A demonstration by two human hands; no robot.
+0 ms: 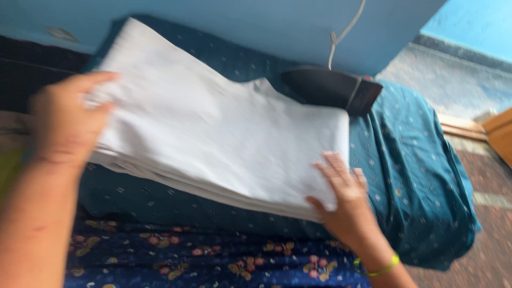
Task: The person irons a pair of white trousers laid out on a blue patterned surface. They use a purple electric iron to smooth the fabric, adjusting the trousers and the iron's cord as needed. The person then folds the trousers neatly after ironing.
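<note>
Nearest to us, our left forearm runs up the near left edge, blurred, and our left hand [66,122] has its grip closed on the left end of a folded white cloth [213,133], thumb on top as far as the blur lets us judge. Our right hand [344,200], with a yellow-green band [381,268] at the wrist, lies open and flat, fingers spread on the cloth's near right corner, pressing rather than gripping. That cloth lies in several layers across a teal dotted cover [416,160] draped over a padded surface, its left end lifted a little. Below the near edge hangs a dark blue flowered fabric [213,261]. Just beyond the cloth's far right corner rests a dark iron [333,88], its pale cord [341,34] rising along the blue wall [256,26].
</note>
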